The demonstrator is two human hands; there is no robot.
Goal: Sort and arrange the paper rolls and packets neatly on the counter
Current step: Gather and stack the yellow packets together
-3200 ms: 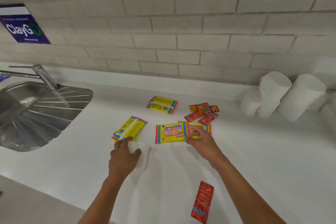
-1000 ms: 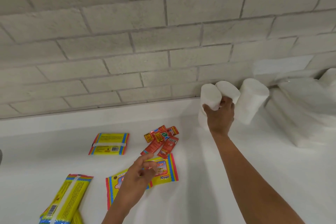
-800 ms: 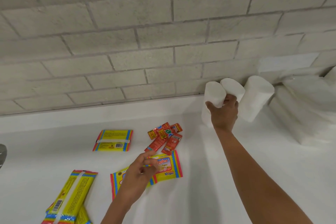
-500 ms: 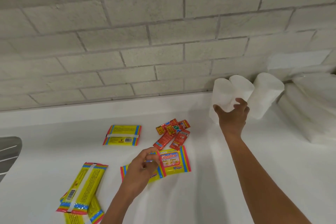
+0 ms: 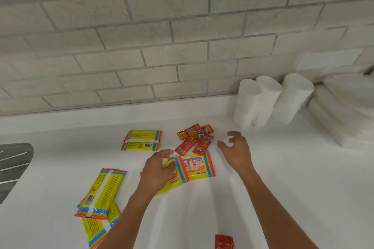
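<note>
Three white paper rolls (image 5: 261, 103) stand together at the back right against the wall. My right hand (image 5: 234, 149) hovers open just right of a heap of small red sachets (image 5: 194, 139), holding nothing. My left hand (image 5: 157, 170) rests on a yellow wipes packet (image 5: 174, 180) that lies partly under a second one marked Giggles (image 5: 197, 166); its fingertips pinch the packet's upper edge. Another yellow packet (image 5: 141, 140) lies face down further back. Two more yellow packets (image 5: 101, 194) are stacked at the front left.
White wrapped paper packs (image 5: 344, 111) are piled at the far right by the wall. A steel sink drainer (image 5: 12, 168) edges the left side. One red sachet (image 5: 223, 241) lies alone near the counter's front edge. The white counter (image 5: 283, 188) is bare at the right front.
My right hand has let go of the paper rolls and come back toward the sachets, now open. My left hand stays on the yellow packet. The view has tilted down.
</note>
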